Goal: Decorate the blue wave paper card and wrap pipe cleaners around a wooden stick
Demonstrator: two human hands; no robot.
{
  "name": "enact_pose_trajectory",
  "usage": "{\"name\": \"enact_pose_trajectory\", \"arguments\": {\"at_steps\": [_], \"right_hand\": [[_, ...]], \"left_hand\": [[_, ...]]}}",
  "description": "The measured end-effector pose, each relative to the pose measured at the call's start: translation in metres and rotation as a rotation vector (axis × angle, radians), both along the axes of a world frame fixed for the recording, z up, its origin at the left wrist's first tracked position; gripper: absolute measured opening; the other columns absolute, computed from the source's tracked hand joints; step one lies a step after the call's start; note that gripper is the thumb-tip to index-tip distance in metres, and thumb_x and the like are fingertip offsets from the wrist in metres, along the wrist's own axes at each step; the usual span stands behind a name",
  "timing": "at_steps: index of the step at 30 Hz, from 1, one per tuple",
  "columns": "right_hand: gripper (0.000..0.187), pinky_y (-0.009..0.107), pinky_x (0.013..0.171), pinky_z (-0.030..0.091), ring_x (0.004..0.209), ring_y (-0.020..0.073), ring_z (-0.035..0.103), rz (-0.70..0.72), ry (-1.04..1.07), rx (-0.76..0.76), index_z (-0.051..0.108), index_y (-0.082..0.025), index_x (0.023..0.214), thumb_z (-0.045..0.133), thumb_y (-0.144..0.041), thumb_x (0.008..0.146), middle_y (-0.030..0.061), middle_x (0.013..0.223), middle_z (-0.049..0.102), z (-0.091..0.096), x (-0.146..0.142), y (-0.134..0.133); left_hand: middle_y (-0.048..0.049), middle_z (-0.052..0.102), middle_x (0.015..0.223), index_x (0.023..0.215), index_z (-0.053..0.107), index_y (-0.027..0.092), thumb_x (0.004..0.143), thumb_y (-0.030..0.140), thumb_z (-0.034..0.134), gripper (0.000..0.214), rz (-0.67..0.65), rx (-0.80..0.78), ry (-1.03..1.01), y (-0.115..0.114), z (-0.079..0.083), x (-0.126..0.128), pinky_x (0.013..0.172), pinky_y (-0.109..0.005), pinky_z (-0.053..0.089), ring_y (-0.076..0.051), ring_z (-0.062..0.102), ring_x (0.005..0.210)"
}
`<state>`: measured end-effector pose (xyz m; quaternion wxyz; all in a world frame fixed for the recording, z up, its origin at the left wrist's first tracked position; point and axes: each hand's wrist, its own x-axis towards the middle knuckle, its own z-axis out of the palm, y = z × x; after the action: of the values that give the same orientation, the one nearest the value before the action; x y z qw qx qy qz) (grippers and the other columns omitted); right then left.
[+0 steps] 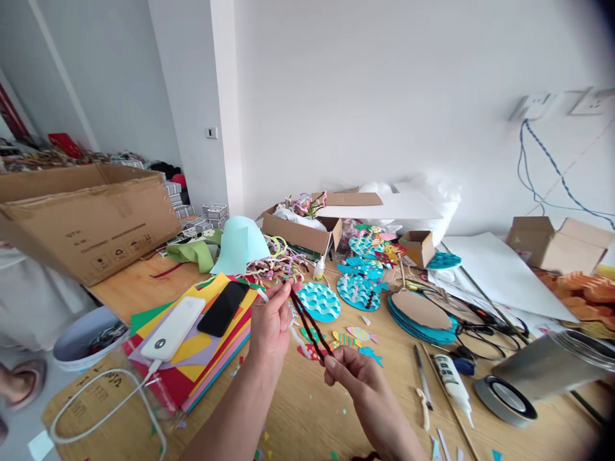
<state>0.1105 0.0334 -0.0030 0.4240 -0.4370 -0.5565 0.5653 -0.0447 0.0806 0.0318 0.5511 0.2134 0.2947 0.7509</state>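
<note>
Over a wooden table [307, 416], my left hand [271, 320] pinches the upper end of a dark brown pipe cleaner [307, 326]. My right hand [358, 378] pinches its lower end. The pipe cleaner runs slantwise between both hands and looks twisted or doubled. Just behind it lie small paper fish [353, 336] and a blue wavy paper disc [319, 301]. A heap of coloured pipe cleaners [276, 262] sits a little further back.
A stack of coloured paper [192, 365] at left carries a white power bank [173, 328] and black phone [223, 308]. A glue bottle [454, 383], tape roll [504, 400], metal tin [552, 365], blue paper discs [360, 282] and cardboard boxes [81, 218] crowd the table.
</note>
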Motion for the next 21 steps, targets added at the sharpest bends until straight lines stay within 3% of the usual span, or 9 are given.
{"name": "enact_pose_trajectory", "arguments": {"at_steps": [10, 16, 21], "right_hand": [[0.033, 0.027, 0.063, 0.034, 0.061, 0.0134, 0.047, 0.038, 0.067, -0.006, 0.062, -0.017, 0.06, 0.068, -0.046, 0.074, 0.0001, 0.058, 0.06, -0.001, -0.001, -0.002], [0.031, 0.025, 0.061, 0.037, 0.06, 0.0119, 0.05, -0.039, 0.079, -0.013, 0.067, -0.016, 0.063, 0.07, -0.046, 0.073, 0.0004, 0.062, 0.064, -0.009, -0.002, -0.002], [0.032, 0.03, 0.066, 0.048, 0.065, 0.0165, 0.064, -0.023, 0.276, -0.21, 0.069, -0.014, 0.07, 0.076, -0.045, 0.066, 0.0051, 0.07, 0.07, -0.01, -0.007, -0.007]], "left_hand": [[-0.0079, 0.074, 0.077, 0.076, 0.071, 0.012, 0.067, 0.018, 0.072, 0.011, -0.04, 0.022, 0.002, 0.0, -0.001, -0.003, 0.03, -0.012, 0.016, 0.005, 0.027, 0.028], [-0.0076, 0.073, 0.076, 0.074, 0.069, 0.012, 0.066, 0.014, 0.071, 0.008, -0.225, -0.044, -0.118, 0.006, -0.005, -0.005, 0.031, -0.011, 0.021, 0.004, 0.029, 0.028], [-0.0072, 0.073, 0.077, 0.075, 0.068, 0.012, 0.07, 0.015, 0.068, 0.006, -0.225, -0.045, -0.128, 0.006, -0.006, -0.002, 0.03, -0.011, 0.02, 0.004, 0.026, 0.028]]}}
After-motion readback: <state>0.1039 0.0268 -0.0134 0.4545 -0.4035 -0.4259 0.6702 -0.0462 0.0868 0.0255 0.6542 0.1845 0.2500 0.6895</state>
